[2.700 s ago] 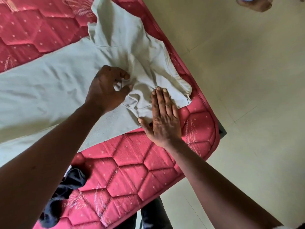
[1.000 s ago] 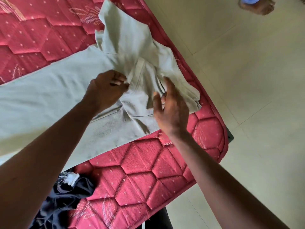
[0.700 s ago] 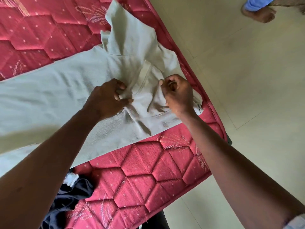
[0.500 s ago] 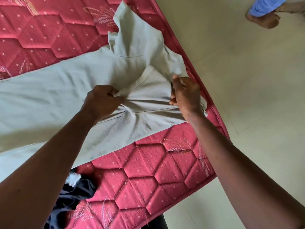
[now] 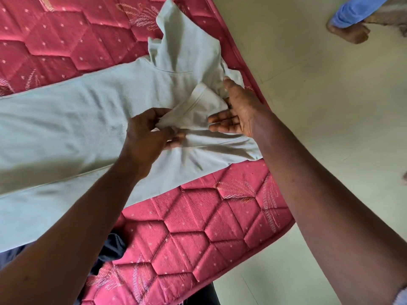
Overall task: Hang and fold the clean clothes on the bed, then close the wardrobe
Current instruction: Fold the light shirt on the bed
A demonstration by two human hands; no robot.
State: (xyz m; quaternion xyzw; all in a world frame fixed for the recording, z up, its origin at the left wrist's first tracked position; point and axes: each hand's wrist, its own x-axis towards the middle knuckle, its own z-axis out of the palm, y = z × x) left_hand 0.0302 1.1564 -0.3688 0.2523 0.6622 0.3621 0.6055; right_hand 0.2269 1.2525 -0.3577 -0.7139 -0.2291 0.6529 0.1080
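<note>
Right hand (image 5: 242, 111) has released its grip: fingers straight, close together, on pale green shirt (image 5: 66, 128) | left hand (image 5: 145, 135) pinches a fold | shirt spread near red mattress (image 5: 209, 227) corner | smoothing stage, folding likely next

A big pale green cloth (image 5: 66, 133) lies flat across the red bed (image 5: 198, 238), from the left edge to the middle of the frame. Its right end is bunched and wrinkled, with one flap folded over. A dark blue cloth (image 5: 111, 245) lies crumpled at the lower left, partly hidden.
</note>
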